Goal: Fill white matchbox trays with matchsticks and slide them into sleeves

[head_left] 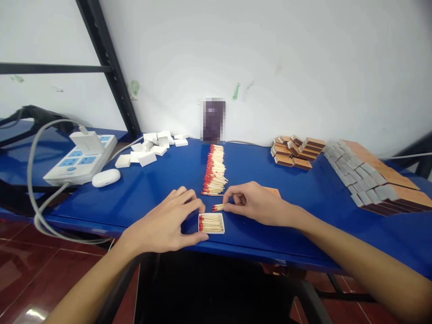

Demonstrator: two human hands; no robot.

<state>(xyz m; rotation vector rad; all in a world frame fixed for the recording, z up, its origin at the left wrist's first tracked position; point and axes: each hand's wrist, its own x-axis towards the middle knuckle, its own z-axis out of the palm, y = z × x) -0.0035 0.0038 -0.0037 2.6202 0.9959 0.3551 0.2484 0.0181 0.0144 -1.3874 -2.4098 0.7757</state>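
Matches (218,207) are being pinched by the right hand (254,202), thumb and fingertips closed, just beyond the match-filled white tray (211,232); left hand (168,220) is bracketing it, fingers spread, firmness of hold unclear.

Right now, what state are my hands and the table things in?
Left hand: curved at match tray's left end, contact unclear
Right hand: pinching matches
Match tray: open, matches inside
Loose matches: heaped
White trays: jumbled
Smaller matchbox pile: uneven
Larger matchbox block: stacked in rows
Power strip: charger plugged in
White case: shut
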